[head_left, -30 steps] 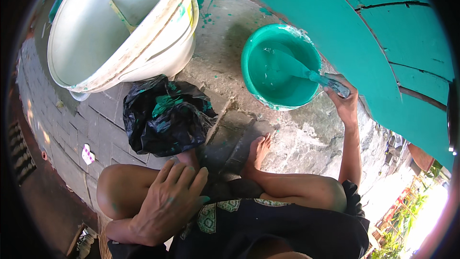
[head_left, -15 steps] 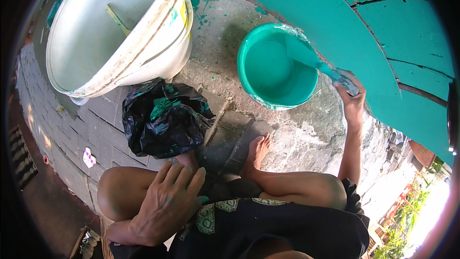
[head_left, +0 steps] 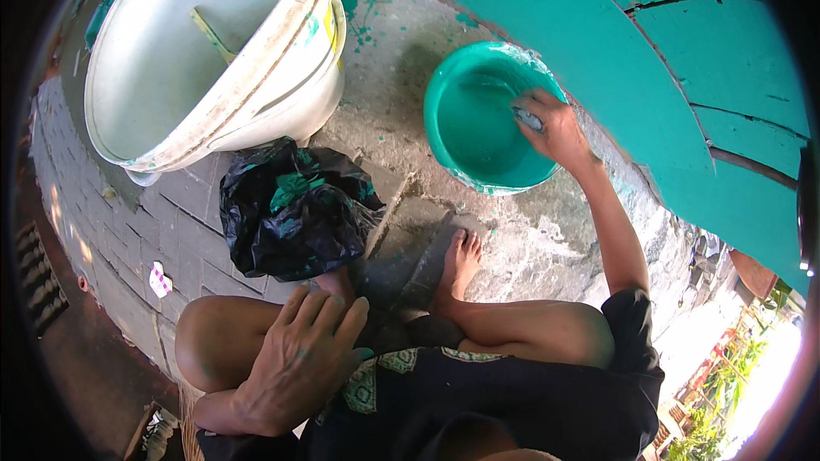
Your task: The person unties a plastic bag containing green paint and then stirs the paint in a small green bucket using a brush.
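Gripping the scraper handle (head_left: 529,119), the right hand (head_left: 555,130) has the bucket (head_left: 433,115) just beneath it.

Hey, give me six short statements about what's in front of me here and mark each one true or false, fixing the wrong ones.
1. The right hand grips a tool handle at the green tub. True.
2. Both hands are on that handle. False: the left hand lies over the left leg, with nothing visible in it.
3. A pale stick shows inside the large white bucket. True.
4. The large white bucket is to the right of the green tub. False: it is to the left.
5. The right foot is bare. True.
6. The black plastic bag is inside the green tub. False: it is outside, to the left.
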Demonstrator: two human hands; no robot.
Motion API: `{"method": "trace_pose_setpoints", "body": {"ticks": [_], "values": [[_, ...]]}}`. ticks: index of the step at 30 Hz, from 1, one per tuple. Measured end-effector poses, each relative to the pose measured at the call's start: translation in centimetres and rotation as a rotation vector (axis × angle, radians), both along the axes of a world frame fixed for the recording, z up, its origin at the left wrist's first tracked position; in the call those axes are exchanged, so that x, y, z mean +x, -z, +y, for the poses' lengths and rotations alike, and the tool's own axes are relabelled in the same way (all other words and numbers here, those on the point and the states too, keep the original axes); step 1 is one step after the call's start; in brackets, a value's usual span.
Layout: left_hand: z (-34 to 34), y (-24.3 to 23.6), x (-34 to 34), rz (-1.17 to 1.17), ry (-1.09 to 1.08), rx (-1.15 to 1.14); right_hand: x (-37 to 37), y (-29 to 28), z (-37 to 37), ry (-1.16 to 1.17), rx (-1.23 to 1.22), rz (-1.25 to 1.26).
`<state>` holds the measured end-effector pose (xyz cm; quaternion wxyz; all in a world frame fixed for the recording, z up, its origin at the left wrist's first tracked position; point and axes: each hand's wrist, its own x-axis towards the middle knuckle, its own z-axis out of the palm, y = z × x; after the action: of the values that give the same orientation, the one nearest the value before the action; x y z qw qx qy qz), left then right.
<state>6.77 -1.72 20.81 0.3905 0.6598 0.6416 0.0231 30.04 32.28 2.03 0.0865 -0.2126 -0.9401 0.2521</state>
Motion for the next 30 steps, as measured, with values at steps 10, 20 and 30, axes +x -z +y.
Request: {"method": "trace_pose_setpoints", "body": {"ticks": [10,20,30], "values": [[-0.2,0.0,0.0,-0.01,0.006,-0.02,-1.2,0.4,1.1,-0.084,0.029,-0.093],[-0.5,-0.1,-0.1,0.02,0.014,-0.011,-2.3,1.9,0.0,-0.118,-0.045,-0.191],[-0.6,-0.1,-0.2,0.011,0.0,0.002,0.1,0.7,-3.5,-0.147,-0.111,-0.256]]}}
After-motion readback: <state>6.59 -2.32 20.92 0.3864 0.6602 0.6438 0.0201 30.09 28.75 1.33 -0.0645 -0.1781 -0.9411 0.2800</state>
